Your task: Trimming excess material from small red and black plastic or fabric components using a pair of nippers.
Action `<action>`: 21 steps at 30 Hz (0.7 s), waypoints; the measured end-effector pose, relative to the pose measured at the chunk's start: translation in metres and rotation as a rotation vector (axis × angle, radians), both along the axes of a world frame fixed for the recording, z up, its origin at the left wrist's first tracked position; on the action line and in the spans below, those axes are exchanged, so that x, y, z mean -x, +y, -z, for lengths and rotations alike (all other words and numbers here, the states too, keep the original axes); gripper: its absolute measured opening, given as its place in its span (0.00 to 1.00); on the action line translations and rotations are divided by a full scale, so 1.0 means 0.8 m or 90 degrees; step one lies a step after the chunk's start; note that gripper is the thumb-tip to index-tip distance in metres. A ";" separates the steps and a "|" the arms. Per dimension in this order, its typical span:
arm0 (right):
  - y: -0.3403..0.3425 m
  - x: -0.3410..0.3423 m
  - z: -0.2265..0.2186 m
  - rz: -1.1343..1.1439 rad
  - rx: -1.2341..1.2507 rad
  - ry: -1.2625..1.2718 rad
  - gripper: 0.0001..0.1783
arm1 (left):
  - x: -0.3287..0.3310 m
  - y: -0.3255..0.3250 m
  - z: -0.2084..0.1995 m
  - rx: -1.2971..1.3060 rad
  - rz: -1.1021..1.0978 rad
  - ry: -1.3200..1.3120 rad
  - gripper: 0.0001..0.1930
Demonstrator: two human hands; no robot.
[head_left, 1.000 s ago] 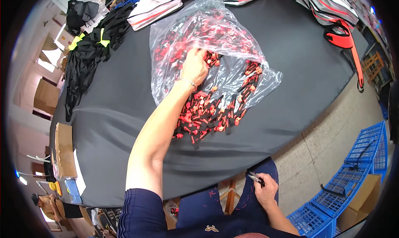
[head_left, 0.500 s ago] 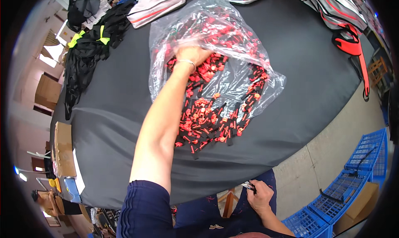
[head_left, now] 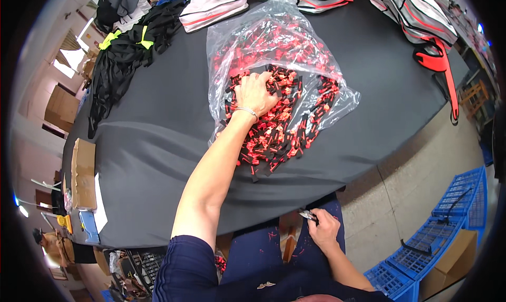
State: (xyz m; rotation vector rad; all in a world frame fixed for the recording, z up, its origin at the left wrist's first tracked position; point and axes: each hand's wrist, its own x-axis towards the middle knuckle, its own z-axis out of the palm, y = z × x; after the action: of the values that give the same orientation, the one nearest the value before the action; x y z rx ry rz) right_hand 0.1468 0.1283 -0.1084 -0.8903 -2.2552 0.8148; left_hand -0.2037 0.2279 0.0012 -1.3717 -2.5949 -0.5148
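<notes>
A clear plastic bag (head_left: 345,99) lies on the dark-covered table, its mouth toward me. Many small red and black strap pieces (head_left: 263,144) spill out of it in a loose heap, and more show through the film. My left hand (head_left: 255,95), with a bracelet at the wrist, reaches into the heap at the bag's mouth. Its fingers curl down over the pieces, and the fingertips are partly hidden among them. Down by my lap, beyond the table edge, my right hand (head_left: 326,228) is closed around small snips (head_left: 309,215) with dark handles and metal tips.
Black straps (head_left: 118,64) with bright yellow ties lie at the left. Grey-white bags with red trim (head_left: 213,7) line the far edge. A red strap (head_left: 448,80) hangs at the right. Blue crates (head_left: 421,244) and a cardboard box (head_left: 453,262) stand on the floor.
My left hand has drawn back toward me from under the film, and more of the heap lies uncovered. My right hand still holds the snips, slightly higher in the picture.
</notes>
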 end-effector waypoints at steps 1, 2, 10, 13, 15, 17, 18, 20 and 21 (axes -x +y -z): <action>0.001 0.003 0.001 -0.005 -0.010 0.007 0.09 | -0.001 -0.006 0.002 -0.007 0.016 0.007 0.25; 0.001 0.004 0.001 -0.004 -0.013 0.009 0.09 | -0.006 -0.012 0.004 -0.017 0.034 0.011 0.25; -0.003 0.012 -0.006 -0.013 0.021 0.049 0.10 | -0.012 -0.043 0.008 -0.067 0.132 0.059 0.23; -0.008 0.011 -0.004 -0.018 0.032 0.058 0.10 | -0.019 -0.055 0.010 -0.084 0.164 0.062 0.24; -0.009 0.013 -0.003 -0.025 0.042 0.059 0.10 | -0.027 -0.065 0.010 -0.071 0.171 0.062 0.24; -0.010 0.014 -0.004 -0.033 0.043 0.068 0.10 | -0.038 -0.076 0.008 -0.065 0.192 0.066 0.24; -0.009 0.015 -0.004 -0.036 0.049 0.064 0.10 | -0.040 -0.079 0.006 -0.060 0.189 0.061 0.24; -0.009 0.016 -0.003 -0.047 0.052 0.077 0.10 | -0.046 -0.088 0.002 -0.079 0.244 0.077 0.24; -0.011 0.016 -0.003 -0.048 0.059 0.091 0.09 | -0.047 -0.092 0.004 -0.073 0.256 0.080 0.24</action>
State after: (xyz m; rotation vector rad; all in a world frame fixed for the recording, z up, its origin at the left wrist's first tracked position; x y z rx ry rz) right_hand 0.1343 0.1197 -0.1057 -0.7663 -2.1522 0.9932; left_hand -0.1660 0.1543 -0.0023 -1.8283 -2.1589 -0.5963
